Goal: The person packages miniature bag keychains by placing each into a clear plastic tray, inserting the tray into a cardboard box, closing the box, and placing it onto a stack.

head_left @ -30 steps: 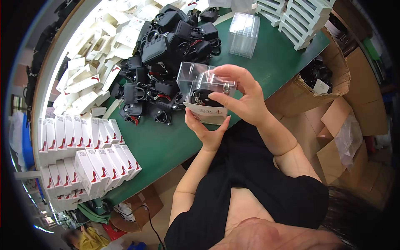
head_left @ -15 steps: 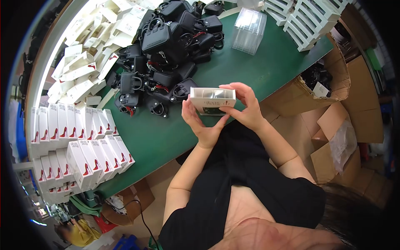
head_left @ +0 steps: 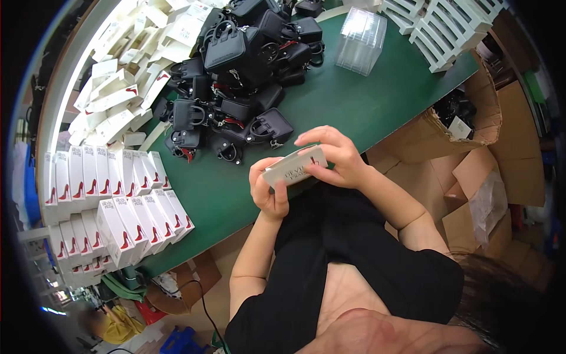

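Observation:
Above the near edge of the green table, I hold a small white box (head_left: 293, 170) between both hands. Grey lettering and part of a small shoe picture show on its face. My left hand (head_left: 268, 187) grips the box's left end, its thumb against the front face. At the right end, my right hand (head_left: 336, 158) has its thumb on the face and its fingers bent over the top side, with the index finger raised. The box is tilted, its right end higher. What lies behind it is hidden. Closest beyond the hands is a black mini handbag (head_left: 270, 128).
Black mini handbags (head_left: 227, 50) are heaped on the green table (head_left: 365, 106). White boxes stand in rows (head_left: 121, 177) at left, with a loose pile (head_left: 112, 94) behind. Clear plastic cases (head_left: 361, 41) and white racks (head_left: 451, 32) stand farther back. Cardboard cartons (head_left: 471, 127) are at right.
The box has turned so its lettered face now shows and its open-looking windowed side is out of view. It has tilted and dropped slightly nearer my body; both hands shifted their grip.

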Action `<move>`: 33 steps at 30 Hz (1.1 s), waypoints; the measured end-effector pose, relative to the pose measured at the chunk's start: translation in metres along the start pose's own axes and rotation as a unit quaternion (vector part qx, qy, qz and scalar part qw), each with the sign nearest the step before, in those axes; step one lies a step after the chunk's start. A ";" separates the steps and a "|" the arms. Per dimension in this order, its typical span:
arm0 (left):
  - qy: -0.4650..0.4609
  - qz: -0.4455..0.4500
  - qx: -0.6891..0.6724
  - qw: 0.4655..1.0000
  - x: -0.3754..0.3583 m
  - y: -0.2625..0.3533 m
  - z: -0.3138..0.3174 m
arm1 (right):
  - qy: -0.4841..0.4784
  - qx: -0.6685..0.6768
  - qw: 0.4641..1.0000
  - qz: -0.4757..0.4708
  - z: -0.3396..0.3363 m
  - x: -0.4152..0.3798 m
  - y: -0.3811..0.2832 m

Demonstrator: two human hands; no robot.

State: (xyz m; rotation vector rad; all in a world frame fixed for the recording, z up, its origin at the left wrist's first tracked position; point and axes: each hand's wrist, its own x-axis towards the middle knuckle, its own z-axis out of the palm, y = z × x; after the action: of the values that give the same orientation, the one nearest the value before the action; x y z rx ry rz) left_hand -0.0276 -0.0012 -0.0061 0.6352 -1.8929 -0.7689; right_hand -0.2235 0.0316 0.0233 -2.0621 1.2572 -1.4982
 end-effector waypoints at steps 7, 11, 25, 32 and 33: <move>0.137 -0.179 -0.133 0.965 0.013 0.022 0.024 | 0.017 0.158 0.969 0.189 0.016 0.005 -0.003; 0.152 -0.185 -0.163 0.957 0.004 0.012 0.028 | 0.010 0.138 0.967 0.216 0.018 0.004 -0.006; 0.160 -0.146 -0.171 0.961 0.009 0.013 0.030 | 0.030 0.251 0.947 0.197 0.024 0.008 -0.004; 0.163 -0.089 -0.149 0.971 0.016 0.009 0.030 | 0.008 0.307 0.935 0.177 0.022 0.006 0.006; 0.164 -0.092 -0.154 0.970 0.016 0.009 0.031 | 0.008 0.326 0.929 0.176 0.021 0.006 0.007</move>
State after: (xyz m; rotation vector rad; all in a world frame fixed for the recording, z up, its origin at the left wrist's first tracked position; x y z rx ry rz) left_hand -0.0631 0.0009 -0.0002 0.6980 -1.3925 -0.9867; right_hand -0.2073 0.0177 0.0140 -1.3202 0.8962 -1.4913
